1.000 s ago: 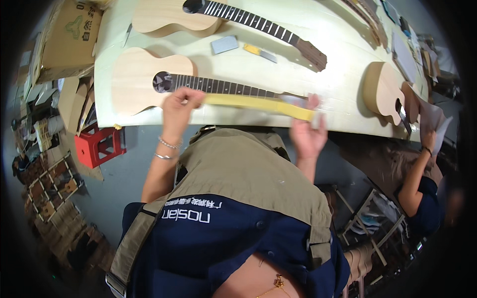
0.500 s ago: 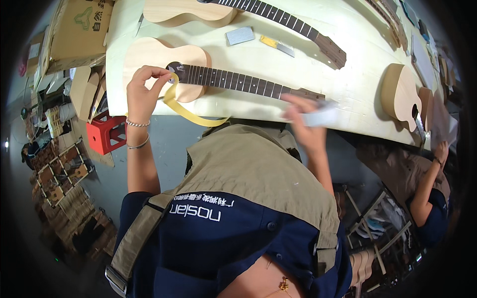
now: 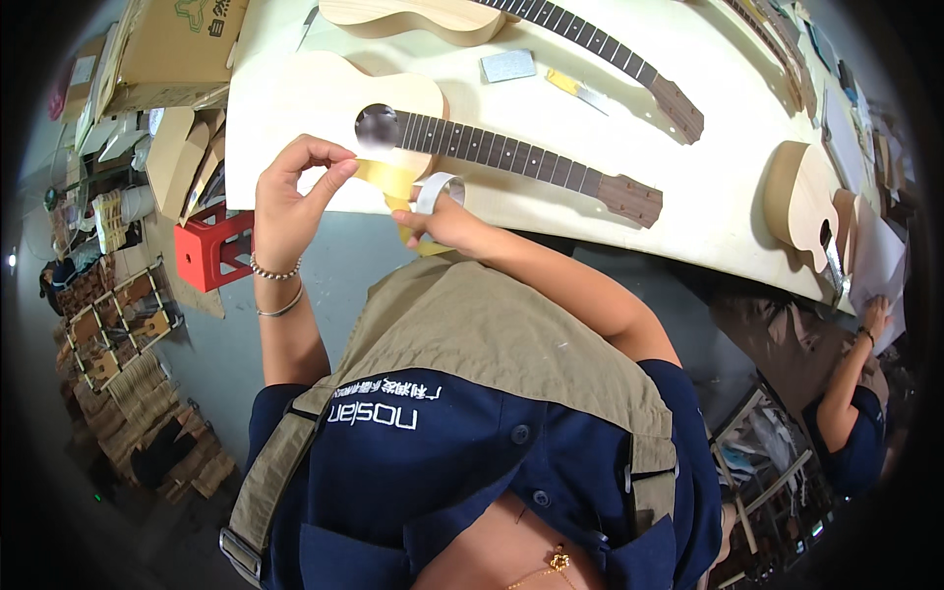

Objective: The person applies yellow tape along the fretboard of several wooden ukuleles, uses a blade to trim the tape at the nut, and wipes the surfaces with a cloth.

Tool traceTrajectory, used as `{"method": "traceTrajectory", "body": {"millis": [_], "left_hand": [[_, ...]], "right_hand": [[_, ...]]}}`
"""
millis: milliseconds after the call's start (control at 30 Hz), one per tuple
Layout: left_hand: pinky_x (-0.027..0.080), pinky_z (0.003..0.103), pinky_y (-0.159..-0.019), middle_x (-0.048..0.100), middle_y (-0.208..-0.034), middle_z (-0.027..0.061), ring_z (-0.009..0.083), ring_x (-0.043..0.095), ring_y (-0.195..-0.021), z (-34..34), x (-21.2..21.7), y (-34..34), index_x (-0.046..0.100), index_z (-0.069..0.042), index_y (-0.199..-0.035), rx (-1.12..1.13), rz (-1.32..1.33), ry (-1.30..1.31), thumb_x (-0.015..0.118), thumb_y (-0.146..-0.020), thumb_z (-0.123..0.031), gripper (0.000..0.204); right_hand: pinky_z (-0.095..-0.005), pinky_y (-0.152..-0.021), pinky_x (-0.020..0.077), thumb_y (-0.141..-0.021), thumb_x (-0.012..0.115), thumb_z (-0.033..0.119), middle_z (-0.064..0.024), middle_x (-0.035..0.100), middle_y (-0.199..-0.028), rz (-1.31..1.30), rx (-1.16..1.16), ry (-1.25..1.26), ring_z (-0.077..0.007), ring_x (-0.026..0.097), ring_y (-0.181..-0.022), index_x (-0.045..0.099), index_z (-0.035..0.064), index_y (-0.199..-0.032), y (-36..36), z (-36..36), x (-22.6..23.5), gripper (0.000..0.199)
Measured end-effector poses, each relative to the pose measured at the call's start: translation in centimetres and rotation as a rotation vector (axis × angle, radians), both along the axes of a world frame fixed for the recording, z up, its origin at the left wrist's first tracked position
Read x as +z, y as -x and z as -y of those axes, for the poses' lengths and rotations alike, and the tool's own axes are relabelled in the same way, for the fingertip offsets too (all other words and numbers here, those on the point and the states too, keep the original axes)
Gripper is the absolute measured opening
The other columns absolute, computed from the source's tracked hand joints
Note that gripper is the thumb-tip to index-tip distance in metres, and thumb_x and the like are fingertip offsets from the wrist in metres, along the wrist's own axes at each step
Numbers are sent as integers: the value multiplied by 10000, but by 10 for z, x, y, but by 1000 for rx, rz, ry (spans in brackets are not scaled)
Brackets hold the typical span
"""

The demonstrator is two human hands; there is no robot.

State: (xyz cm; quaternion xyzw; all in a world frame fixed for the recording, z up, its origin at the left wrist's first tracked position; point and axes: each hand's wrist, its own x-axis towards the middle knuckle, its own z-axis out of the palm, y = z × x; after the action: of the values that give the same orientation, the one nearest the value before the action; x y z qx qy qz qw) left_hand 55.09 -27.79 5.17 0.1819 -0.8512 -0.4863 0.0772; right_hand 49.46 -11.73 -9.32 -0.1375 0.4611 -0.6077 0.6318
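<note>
Nearest you, the guitar looks like smooth, matt, pale wood. At its near edge, your yellow tape has a slight gloss; left of the guitar, the stool is smooth red plastic, the box matt cardboard.

The tape is yellow, the stool red, the dark fingerboard pale-striped.

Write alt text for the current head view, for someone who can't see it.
A person's left hand pinches a yellow strip while the right hand, holding a white ring, touches it lower down, near a wooden guitar on a pale table. A second guitar lies beyond; at right, a co-worker holds paper.
</note>
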Motion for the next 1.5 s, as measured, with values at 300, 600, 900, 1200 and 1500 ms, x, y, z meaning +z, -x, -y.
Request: {"method": "traceTrajectory", "body": {"millis": [300, 600, 900, 1200, 1500], "left_hand": [[424, 248, -707, 650, -828, -13, 87, 578, -754, 29, -72, 14, 643, -44, -844, 159, 50, 62, 681, -819, -139, 105], [491, 236, -698, 629, -771, 29, 82, 564, -696, 20, -126, 44, 400, -72, -1387, 252, 25, 16, 690, -771, -19, 682], [493, 236, -688, 629, -744, 26, 84, 560, -671, 16, -126, 47, 405, -48, -1370, 327, 68, 57, 715, -757, -57, 687], [382, 359, -921, 598, -1097, 69, 176, 554, -937, 1, -118, 47, 426, -83, -1363, 202, 27, 740, 726, -739, -106, 693], [-77, 717, -975, 314, -1489, 6, 244, 156, -1417, -79, -136, 38, 295, -182, -1452, -193, 210, 906, 548, -830, -520, 752]], "right_hand": [[-242, -498, 438, -852, 660, 240, -23, 631, -647, -502, -131, -480, -80, 560, -560, 626, 15, -846, 67, -153, 76, 228], [-262, -499, 358, -819, 698, 301, -9, 478, -582, -926, -515, -766, -106, 404, -530, 584, 0, -731, 107, -197, 39, 334], [-291, -532, 372, -781, 720, 393, -25, 465, -550, -940, -502, -892, -132, 409, -549, 571, -10, -677, 111, -185, 19, 441], [-344, -591, 439, -751, 714, 465, -103, 568, -583, -934, -483, -876, -258, 558, -579, 635, 8, -767, 116, -188, 11, 464], [-374, -641, 470, -751, 690, 509, -161, 638, -676, -966, -434, -937, -308, 620, -673, 692, 21, -854, 116, -184, 11, 498]]}}
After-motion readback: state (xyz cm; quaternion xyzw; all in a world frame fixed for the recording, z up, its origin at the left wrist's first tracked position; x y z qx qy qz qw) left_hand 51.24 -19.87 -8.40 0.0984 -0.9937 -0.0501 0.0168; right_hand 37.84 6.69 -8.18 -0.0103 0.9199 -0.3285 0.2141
